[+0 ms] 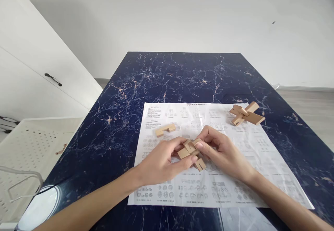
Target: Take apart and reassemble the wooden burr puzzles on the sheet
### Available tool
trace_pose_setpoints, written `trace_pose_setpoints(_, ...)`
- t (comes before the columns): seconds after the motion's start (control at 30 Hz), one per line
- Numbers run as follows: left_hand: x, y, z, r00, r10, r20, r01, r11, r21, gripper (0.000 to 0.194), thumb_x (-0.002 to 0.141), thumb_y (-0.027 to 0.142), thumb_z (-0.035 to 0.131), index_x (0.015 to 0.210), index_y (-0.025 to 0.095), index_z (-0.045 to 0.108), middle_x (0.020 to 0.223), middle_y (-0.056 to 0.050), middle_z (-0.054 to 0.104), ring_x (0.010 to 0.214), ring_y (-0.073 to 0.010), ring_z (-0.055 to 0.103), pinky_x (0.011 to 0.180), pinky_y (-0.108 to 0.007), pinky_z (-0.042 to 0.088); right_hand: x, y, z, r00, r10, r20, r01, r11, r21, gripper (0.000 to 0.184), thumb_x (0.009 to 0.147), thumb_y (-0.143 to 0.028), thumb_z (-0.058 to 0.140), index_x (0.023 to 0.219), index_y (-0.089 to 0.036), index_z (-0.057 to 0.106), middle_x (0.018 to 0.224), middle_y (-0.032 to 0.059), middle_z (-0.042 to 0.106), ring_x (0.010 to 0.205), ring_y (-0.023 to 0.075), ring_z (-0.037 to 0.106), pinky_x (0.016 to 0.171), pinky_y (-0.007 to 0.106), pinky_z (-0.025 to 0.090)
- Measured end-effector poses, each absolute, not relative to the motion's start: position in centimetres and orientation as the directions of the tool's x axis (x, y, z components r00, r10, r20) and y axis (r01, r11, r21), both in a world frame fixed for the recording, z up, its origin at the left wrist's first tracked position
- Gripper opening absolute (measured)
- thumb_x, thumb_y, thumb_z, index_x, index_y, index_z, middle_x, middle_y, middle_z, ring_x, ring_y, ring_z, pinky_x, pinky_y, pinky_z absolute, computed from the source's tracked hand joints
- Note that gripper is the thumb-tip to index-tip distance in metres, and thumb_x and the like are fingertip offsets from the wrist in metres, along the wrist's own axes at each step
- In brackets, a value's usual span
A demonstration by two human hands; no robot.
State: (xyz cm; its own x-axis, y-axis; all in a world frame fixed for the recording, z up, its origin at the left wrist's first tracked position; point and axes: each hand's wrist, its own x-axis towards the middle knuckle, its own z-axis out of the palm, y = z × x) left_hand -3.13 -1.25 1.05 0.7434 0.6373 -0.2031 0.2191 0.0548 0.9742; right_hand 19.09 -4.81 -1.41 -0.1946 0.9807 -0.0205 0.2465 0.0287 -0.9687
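Observation:
Between my two hands is a partly joined wooden burr puzzle point(190, 146), made of several interlocked light wooden pieces with dark marks on some ends. My left hand point(167, 161) grips it from the left, thumb along the near side. From the right, my right hand point(220, 151) pinches it with thumb and fingers. One block end juts out toward me below the left thumb. A loose notched wooden piece point(166, 130) lies on the printed sheet point(235, 182), beyond my left hand. The fingers partly cover the puzzle's inner joints.
An assembled cross-shaped wooden puzzle point(246, 114) rests at the sheet's far right corner. Under everything is a dark blue marbled table point(167, 81). A white perforated surface point(28, 144) stands to the left, near a white cabinet point(39, 60). A white wall rises behind the table.

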Motion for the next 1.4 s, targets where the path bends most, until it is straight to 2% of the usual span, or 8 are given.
trace_pose_setpoints(0.2,-3.1,-1.1,1.4,0.762,0.611,-0.212,0.197,0.093,0.976,0.031,0.105,0.048,0.061,0.113,0.018,0.066,0.094,-0.005,0.067,0.082,-0.0197,0.063,0.069,-0.031,0.050,19.4,-4.7,-1.0,-0.327,0.945,-0.011,0.147,0.039,-0.988,0.031,0.108,-0.049,0.060,0.093,-0.023,0.054,0.066,-0.0050,0.061,0.056,0.0109,0.051,0.053,0.026,0.034)
trace_pose_setpoints(0.43,-3.4,-1.1,1.2,0.752,0.640,-0.155,0.236,-0.041,0.971,0.029,0.108,0.046,0.058,0.098,0.019,0.061,0.078,0.002,0.050,0.068,-0.0130,0.045,0.060,-0.029,0.035,19.2,-4.6,-0.4,-0.317,0.948,-0.027,0.238,0.052,-0.970,0.036,0.109,-0.050,0.057,0.086,-0.023,0.055,0.061,-0.0058,0.056,0.054,0.0109,0.043,0.052,0.027,0.031)
trace_pose_setpoints(0.7,-3.5,-0.9,1.1,0.750,0.658,-0.063,0.222,-0.162,0.962,0.024,0.107,0.040,0.060,0.094,0.019,0.061,0.074,0.003,0.050,0.065,-0.0116,0.043,0.059,-0.029,0.034,19.1,-4.8,-0.4,-0.271,0.959,-0.081,0.239,-0.014,-0.971,0.042,0.105,-0.057,0.061,0.081,-0.023,0.055,0.059,-0.0074,0.047,0.052,0.0099,0.035,0.048,0.026,0.026)
trace_pose_setpoints(0.9,-3.1,-0.6,1.7,0.766,0.621,-0.166,0.111,0.126,0.986,0.031,0.109,0.047,0.056,0.098,0.020,0.067,0.088,-0.004,0.071,0.082,-0.0199,0.071,0.075,-0.034,0.057,18.8,-4.8,-0.4,-0.267,0.959,-0.098,0.167,-0.054,-0.984,0.048,0.109,-0.064,0.049,0.084,-0.024,0.052,0.055,-0.0076,0.050,0.048,0.0103,0.040,0.050,0.027,0.032)
trace_pose_setpoints(1.03,-3.4,-0.2,1.8,0.756,0.636,-0.158,0.000,0.241,0.971,0.037,0.111,0.050,0.053,0.097,0.019,0.067,0.093,-0.008,0.076,0.084,-0.0224,0.077,0.084,-0.039,0.063,18.9,-4.8,-0.4,-0.252,0.966,-0.058,0.140,-0.023,-0.990,0.050,0.113,-0.063,0.039,0.086,-0.023,0.053,0.059,-0.0052,0.056,0.052,0.0118,0.048,0.057,0.029,0.042)
trace_pose_setpoints(1.13,-3.9,0.2,1.7,0.654,0.755,-0.051,-0.126,0.175,0.976,0.040,0.112,0.049,0.051,0.096,0.017,0.067,0.095,-0.008,0.076,0.068,-0.0171,0.073,0.068,-0.032,0.060,18.9,-4.8,-0.5,-0.206,0.976,-0.064,0.208,-0.020,-0.978,0.044,0.112,-0.060,0.044,0.091,-0.023,0.056,0.061,-0.0056,0.056,0.051,0.0117,0.048,0.055,0.028,0.041)
trace_pose_setpoints(1.23,-4.3,0.7,1.6,0.422,0.905,0.051,-0.197,0.037,0.980,0.044,0.113,0.050,0.049,0.096,0.016,0.071,0.091,-0.007,0.075,0.064,-0.0145,0.067,0.062,-0.029,0.054,18.8,-4.8,-0.7,-0.188,0.981,-0.057,0.313,0.005,-0.950,0.036,0.112,-0.052,0.048,0.093,-0.023,0.057,0.059,-0.0065,0.055,0.050,0.0118,0.046,0.052,0.028,0.038)
trace_pose_setpoints(1.4,-4.3,1.7,1.1,0.167,0.986,-0.004,-0.166,0.032,0.986,0.046,0.109,0.057,0.055,0.096,0.018,0.075,0.096,-0.006,0.074,0.087,-0.0187,0.069,0.083,-0.032,0.057,18.4,-5.0,-1.4,-0.202,0.968,0.146,0.535,0.234,-0.812,0.018,0.109,-0.032,0.054,0.097,-0.023,0.062,0.072,-0.0020,0.062,0.060,0.0139,0.054,0.055,0.029,0.043)
